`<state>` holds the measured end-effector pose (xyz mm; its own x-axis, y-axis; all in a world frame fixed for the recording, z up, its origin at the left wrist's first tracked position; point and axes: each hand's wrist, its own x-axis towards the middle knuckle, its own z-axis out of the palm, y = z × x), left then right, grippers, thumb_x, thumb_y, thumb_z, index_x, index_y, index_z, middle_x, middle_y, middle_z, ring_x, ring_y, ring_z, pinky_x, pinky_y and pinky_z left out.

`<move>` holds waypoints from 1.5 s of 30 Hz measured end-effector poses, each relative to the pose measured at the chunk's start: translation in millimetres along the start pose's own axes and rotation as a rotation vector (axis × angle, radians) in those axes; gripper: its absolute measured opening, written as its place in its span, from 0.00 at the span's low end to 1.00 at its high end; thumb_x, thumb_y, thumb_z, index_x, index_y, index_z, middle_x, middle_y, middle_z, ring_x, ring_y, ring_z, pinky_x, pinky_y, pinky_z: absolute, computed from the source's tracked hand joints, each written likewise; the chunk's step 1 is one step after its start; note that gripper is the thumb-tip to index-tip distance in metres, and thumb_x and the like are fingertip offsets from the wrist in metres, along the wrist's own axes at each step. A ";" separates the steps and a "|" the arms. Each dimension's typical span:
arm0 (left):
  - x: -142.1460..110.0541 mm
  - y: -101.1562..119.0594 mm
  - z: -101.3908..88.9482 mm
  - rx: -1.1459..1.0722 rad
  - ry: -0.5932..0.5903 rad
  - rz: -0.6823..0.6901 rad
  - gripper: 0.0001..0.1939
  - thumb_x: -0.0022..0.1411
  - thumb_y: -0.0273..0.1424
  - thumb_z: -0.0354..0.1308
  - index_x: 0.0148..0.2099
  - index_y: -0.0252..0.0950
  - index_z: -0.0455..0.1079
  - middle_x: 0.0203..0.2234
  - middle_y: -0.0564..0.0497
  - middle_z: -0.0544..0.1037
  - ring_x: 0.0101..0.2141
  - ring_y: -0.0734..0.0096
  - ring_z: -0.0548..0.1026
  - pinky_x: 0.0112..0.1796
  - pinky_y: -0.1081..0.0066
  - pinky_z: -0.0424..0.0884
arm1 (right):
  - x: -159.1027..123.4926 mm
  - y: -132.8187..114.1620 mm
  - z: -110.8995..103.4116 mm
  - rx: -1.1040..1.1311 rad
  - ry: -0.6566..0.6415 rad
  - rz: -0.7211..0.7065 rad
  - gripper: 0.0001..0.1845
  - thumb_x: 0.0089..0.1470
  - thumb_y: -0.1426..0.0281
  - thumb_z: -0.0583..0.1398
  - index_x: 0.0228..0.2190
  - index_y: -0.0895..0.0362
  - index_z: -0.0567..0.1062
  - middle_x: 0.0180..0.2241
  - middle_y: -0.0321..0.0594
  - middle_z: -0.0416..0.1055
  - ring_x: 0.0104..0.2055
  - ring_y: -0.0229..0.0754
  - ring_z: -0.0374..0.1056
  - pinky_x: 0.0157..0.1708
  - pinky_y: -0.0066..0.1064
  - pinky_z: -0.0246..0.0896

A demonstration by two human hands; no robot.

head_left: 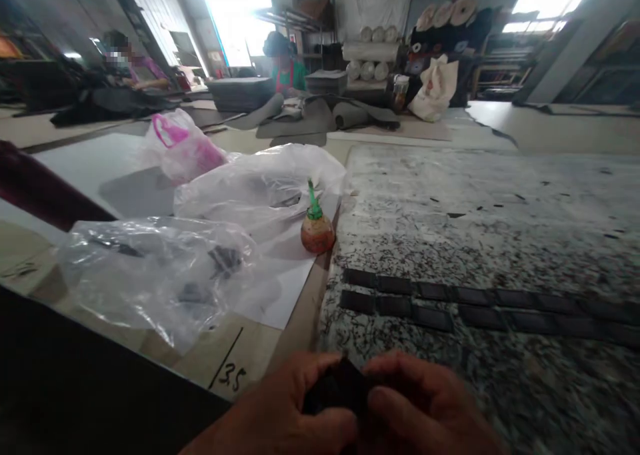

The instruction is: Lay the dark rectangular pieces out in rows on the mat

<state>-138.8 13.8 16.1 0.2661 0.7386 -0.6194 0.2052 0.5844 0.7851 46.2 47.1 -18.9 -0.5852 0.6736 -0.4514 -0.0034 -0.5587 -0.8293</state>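
Note:
Between my two hands, low in the head view, is a small dark piece [337, 389], perhaps several stacked together; its material is hard to make out. My left hand [285, 408] grips it, thumb on the near side and fingers behind. My right hand [425, 401] pinches its right edge between thumb and fingers. Beyond them, two rows of dark rectangular pieces [433, 318] lie on a speckled, stained board [400, 228]. A squat bottle [317, 233] with orange-brown contents and a green nozzle stands upright by the board's left edge.
Clear plastic bags [150, 275] with dark pieces inside lie on the left, a pink-and-white bag [185, 145] behind them. Grey sheets [305, 121] and a beige bag [435, 88] sit at the back. Two people [285, 65] are across the tables; a dark maroon shape [45, 185] juts in from the left.

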 end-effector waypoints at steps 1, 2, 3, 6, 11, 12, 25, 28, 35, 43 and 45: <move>1.4 2.8 0.8 0.013 -0.001 -0.007 0.09 0.51 0.27 0.53 0.37 0.35 0.70 0.25 0.57 0.69 0.24 0.78 0.62 0.23 0.78 0.56 | 0.7 -2.6 0.1 -0.017 0.013 0.006 0.15 0.45 0.56 0.64 0.29 0.56 0.75 0.22 0.33 0.69 0.23 0.33 0.64 0.23 0.21 0.57; 2.8 5.6 1.5 0.020 -0.008 0.000 0.09 0.51 0.27 0.53 0.37 0.35 0.70 0.25 0.56 0.69 0.24 0.78 0.62 0.24 0.78 0.57 | 1.1 -5.7 -0.3 -0.055 0.029 0.001 0.15 0.46 0.56 0.63 0.29 0.55 0.75 0.21 0.33 0.69 0.22 0.33 0.64 0.22 0.22 0.57; 4.1 8.4 1.9 0.015 -0.016 0.020 0.09 0.51 0.27 0.53 0.36 0.34 0.71 0.25 0.56 0.69 0.24 0.78 0.62 0.24 0.78 0.58 | 1.3 -9.0 -1.2 -0.117 0.049 -0.013 0.15 0.47 0.56 0.61 0.29 0.55 0.74 0.20 0.33 0.69 0.22 0.34 0.65 0.22 0.22 0.58; 7.5 15.3 -0.6 -0.098 -0.029 0.104 0.07 0.51 0.27 0.54 0.33 0.34 0.71 0.22 0.57 0.68 0.23 0.78 0.62 0.26 0.77 0.59 | 1.4 -17.5 -7.2 -0.367 0.143 -0.093 0.14 0.50 0.57 0.58 0.28 0.54 0.74 0.21 0.34 0.70 0.24 0.36 0.66 0.23 0.23 0.61; 9.8 10.8 -19.3 -0.243 0.041 0.044 0.11 0.53 0.35 0.59 0.40 0.36 0.72 0.25 0.55 0.69 0.24 0.77 0.63 0.27 0.76 0.59 | 5.2 -21.0 -20.5 -0.587 0.303 -0.179 0.16 0.54 0.54 0.54 0.32 0.52 0.73 0.20 0.31 0.68 0.20 0.34 0.65 0.17 0.20 0.60; 10.7 6.2 -23.3 -0.261 0.066 0.025 0.14 0.53 0.37 0.60 0.41 0.37 0.71 0.25 0.55 0.69 0.23 0.78 0.62 0.26 0.77 0.58 | 6.7 -20.7 -22.1 -0.635 0.332 -0.206 0.16 0.54 0.54 0.54 0.32 0.52 0.73 0.20 0.30 0.68 0.20 0.34 0.65 0.17 0.19 0.60; 10.0 -0.9 -28.6 -0.549 0.247 0.009 0.20 0.43 0.42 0.67 0.37 0.36 0.73 0.21 0.57 0.72 0.20 0.82 0.66 0.21 0.81 0.61 | 13.1 -21.8 -26.1 -1.433 0.207 -0.950 0.14 0.58 0.75 0.51 0.42 0.52 0.72 0.35 0.38 0.74 0.34 0.37 0.71 0.33 0.25 0.68; 9.7 4.3 -28.5 -0.566 0.239 0.041 0.18 0.44 0.41 0.66 0.37 0.38 0.72 0.15 0.60 0.69 0.12 0.85 0.59 0.13 0.82 0.52 | 10.2 -21.7 -28.6 -1.452 0.171 -0.948 0.14 0.57 0.75 0.52 0.42 0.51 0.73 0.34 0.38 0.73 0.33 0.38 0.70 0.31 0.26 0.68; 16.4 -6.6 -35.5 -0.594 0.187 0.054 0.21 0.43 0.43 0.68 0.38 0.36 0.72 0.21 0.56 0.74 0.20 0.82 0.68 0.19 0.84 0.62 | 14.5 -30.4 -27.3 -1.391 0.197 -0.977 0.14 0.58 0.75 0.54 0.44 0.50 0.73 0.41 0.39 0.71 0.40 0.37 0.67 0.38 0.26 0.66; 18.8 -15.8 -39.3 -0.577 0.150 0.048 0.24 0.44 0.45 0.66 0.41 0.37 0.70 0.15 0.60 0.70 0.10 0.86 0.60 0.11 0.84 0.52 | 29.4 -26.9 -23.6 -1.401 0.304 -1.025 0.14 0.60 0.74 0.51 0.38 0.50 0.75 0.40 0.36 0.73 0.42 0.42 0.62 0.43 0.33 0.58; 18.0 -13.0 -38.3 -0.573 0.136 0.044 0.25 0.43 0.47 0.66 0.41 0.38 0.70 0.14 0.60 0.70 0.08 0.85 0.59 0.09 0.83 0.51 | 29.3 -24.8 -26.4 -1.447 0.287 -1.000 0.16 0.57 0.77 0.51 0.39 0.49 0.75 0.41 0.36 0.73 0.43 0.43 0.62 0.45 0.36 0.56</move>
<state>-172.8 32.4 -5.3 0.1323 0.7804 -0.6111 -0.3551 0.6129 0.7058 50.6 93.5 -20.2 -0.6609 0.6002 0.4506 0.5043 0.7998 -0.3256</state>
